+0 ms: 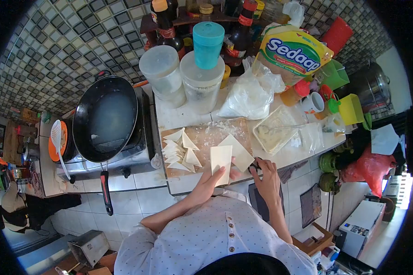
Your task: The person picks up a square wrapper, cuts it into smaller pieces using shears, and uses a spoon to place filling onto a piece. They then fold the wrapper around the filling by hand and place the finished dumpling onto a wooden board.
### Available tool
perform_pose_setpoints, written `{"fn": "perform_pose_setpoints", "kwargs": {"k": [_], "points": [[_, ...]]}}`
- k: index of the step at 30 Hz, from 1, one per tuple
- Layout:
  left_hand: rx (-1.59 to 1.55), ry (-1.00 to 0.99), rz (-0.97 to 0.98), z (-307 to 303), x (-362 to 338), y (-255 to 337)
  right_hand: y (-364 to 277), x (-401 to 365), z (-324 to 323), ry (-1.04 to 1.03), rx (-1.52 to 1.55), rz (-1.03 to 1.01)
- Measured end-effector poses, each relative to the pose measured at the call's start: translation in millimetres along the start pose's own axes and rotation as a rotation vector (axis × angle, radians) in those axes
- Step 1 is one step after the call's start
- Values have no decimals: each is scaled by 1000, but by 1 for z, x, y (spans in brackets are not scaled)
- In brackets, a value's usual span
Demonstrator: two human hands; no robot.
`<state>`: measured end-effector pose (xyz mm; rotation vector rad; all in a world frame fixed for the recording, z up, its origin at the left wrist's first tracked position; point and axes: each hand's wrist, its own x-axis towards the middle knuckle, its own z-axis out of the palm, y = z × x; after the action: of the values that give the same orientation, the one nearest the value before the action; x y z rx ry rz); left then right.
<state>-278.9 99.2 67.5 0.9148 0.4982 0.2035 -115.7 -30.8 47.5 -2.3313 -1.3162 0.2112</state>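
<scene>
Over the near edge of the cutting board [202, 135], holds a square dough sheet [221, 158] in the left hand [210, 179], with the thumb on its near end and the fingers beneath, gripping it firmly. Sets the right hand [267, 178] just right of that, at the near edge of the counter [183, 117], with fingers curled beside a small dark object [255, 165]; cannot tell what it is, nor whether it is gripped or merely touched. Touching the held sheet on its right, lying flat on the board and turned like a diamond: a second sheet [237, 150]. Heaped on the left part of the board, near the held sheet but apart from it: a pile of folded triangles [179, 151], with flour dusted on the wood beyond them. Right of the board: a shallow tray [273, 133] of pale filling with a spoon [284, 128] resting in it. Far behind the board: two cloudy plastic tubs [163, 73], the right one carrying a teal cup [208, 43] on its lid, then a clear bag of flour [250, 96] and a yellow packet [293, 52] further right. Left of the counter: a black wok [105, 119] on a stove [137, 158], its handle pointing near, and a white skimmer [56, 133] further left.
</scene>
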Motion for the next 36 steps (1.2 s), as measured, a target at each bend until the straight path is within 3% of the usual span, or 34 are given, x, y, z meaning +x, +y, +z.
{"fn": "perform_pose_setpoints", "kwargs": {"k": [2, 4, 5, 10, 15, 20, 23, 26, 36], "points": [[46, -55, 124, -2, 8, 4, -4, 1, 0, -13, 18, 20], [6, -51, 149, -2, 13, 7, -4, 2, 4, -100, 437, 186], [-35, -45, 173, -1, 15, 7, 0, 0, 10, -98, 437, 186], [-60, -56, 184, -12, 18, 3, -3, -3, 23, -165, 1015, 467], [-180, -28, 138, -14, 22, 2, -5, 3, 27, -141, 1013, 503], [-397, 24, 67, -12, 21, -2, -17, 16, 15, -146, 1302, 673], [-452, 99, -78, -13, 22, -8, -27, 25, 14, -85, 1430, 683], [-462, 88, -72, -8, 23, -15, -40, 31, 13, -49, 1545, 730], [-582, 142, -219, 4, 18, -13, -58, 39, 10, -156, 1812, 707]]}}
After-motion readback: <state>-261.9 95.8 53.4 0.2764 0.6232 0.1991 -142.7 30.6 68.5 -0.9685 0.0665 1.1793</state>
